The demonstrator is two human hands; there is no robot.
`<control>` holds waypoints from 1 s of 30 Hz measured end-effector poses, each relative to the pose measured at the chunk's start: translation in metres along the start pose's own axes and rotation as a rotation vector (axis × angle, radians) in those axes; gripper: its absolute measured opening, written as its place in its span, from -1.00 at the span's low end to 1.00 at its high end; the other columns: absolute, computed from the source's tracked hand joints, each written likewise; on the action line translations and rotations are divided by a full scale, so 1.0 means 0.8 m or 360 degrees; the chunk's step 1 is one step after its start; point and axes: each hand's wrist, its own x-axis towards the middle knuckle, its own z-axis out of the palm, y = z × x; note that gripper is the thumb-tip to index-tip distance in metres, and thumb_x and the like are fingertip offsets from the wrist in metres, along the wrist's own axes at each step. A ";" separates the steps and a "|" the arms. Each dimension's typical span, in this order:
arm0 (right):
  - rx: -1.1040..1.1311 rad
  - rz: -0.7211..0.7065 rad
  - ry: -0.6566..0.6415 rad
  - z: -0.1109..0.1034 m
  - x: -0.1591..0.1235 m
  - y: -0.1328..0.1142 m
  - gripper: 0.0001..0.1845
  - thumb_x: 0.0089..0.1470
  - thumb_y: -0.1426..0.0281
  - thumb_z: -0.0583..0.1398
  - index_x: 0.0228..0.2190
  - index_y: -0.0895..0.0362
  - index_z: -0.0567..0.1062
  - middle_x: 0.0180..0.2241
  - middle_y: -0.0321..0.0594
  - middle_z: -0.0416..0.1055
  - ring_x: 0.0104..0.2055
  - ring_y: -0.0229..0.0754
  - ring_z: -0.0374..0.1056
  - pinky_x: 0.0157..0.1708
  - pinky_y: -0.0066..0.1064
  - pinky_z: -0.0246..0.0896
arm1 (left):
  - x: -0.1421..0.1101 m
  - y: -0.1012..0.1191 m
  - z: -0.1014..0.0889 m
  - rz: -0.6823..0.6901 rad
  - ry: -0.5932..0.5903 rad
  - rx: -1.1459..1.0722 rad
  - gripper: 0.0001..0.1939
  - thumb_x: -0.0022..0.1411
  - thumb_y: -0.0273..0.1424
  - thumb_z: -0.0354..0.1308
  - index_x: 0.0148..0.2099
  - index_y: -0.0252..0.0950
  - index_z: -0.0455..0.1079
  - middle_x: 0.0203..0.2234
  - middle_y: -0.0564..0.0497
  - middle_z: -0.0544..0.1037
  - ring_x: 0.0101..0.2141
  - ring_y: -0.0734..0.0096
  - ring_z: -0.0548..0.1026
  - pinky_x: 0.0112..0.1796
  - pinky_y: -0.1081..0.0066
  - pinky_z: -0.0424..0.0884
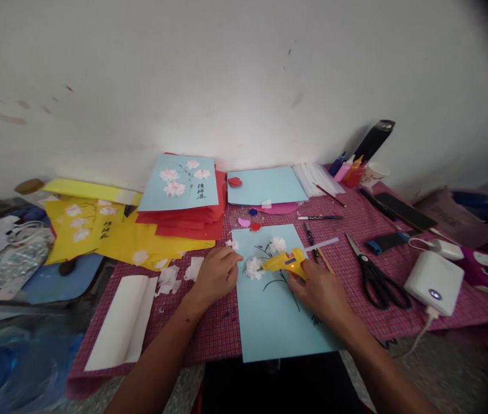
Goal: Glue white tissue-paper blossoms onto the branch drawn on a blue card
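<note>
My right hand (pixel 323 287) is wrapped round a yellow hot glue gun (pixel 283 263), and a clear glue stick (pixel 325 244) sticks out of its back. The gun's nozzle is at the edge of a white paper flower (pixel 253 268) on a light blue sheet (pixel 265 328). A second white flower (pixel 277 245) sits higher on that sheet, among drawn black stems. At the sheet's left edge my left hand (pixel 216 273) is closed, fingers curled together; whatever they hold is hidden. A small white paper tuft (pixel 231 244) shows just beyond its knuckles.
To the right lie black scissors (pixel 379 282) and a white power bank (pixel 435 282) with a cable. Folded white paper (pixel 118 322) and torn scraps (pixel 168 280) lie left. Behind are a finished blue flower picture (pixel 179 198) on red sheets, yellow sheets (pixel 118 244) and paint bottles (pixel 353 172).
</note>
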 end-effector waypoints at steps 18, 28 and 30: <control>0.0004 -0.0050 0.0104 -0.004 -0.005 0.004 -0.78 0.14 0.21 0.14 -0.39 0.11 0.38 -0.43 -0.13 0.51 -0.39 -0.05 0.43 -0.45 -0.34 0.01 | -0.001 -0.005 -0.001 -0.0069 0.0048 0.0054 -0.71 0.21 -0.62 0.03 -0.11 -0.25 0.47 -0.26 -0.04 0.55 -0.18 0.28 0.50 -0.12 0.27 0.41; 0.0503 0.0307 0.0004 -0.025 -0.014 0.045 -0.64 0.10 0.06 0.16 -0.43 0.10 0.38 -0.52 -0.21 0.44 -0.52 -0.15 0.33 -0.52 -0.39 0.05 | 0.000 -0.007 -0.001 -0.0066 0.0075 0.0067 -0.73 0.22 -0.60 0.03 -0.11 -0.26 0.46 -0.26 -0.05 0.56 -0.19 0.27 0.50 -0.12 0.25 0.40; 0.0818 0.0386 -0.0088 -0.034 -0.008 0.063 -0.61 0.10 0.02 0.17 -0.39 0.12 0.42 -0.50 -0.23 0.46 -0.49 -0.16 0.35 -0.51 -0.40 0.13 | 0.000 -0.008 0.000 -0.0063 0.0079 0.0061 -0.73 0.23 -0.60 0.03 -0.10 -0.26 0.46 -0.25 -0.06 0.56 -0.18 0.27 0.49 -0.11 0.25 0.40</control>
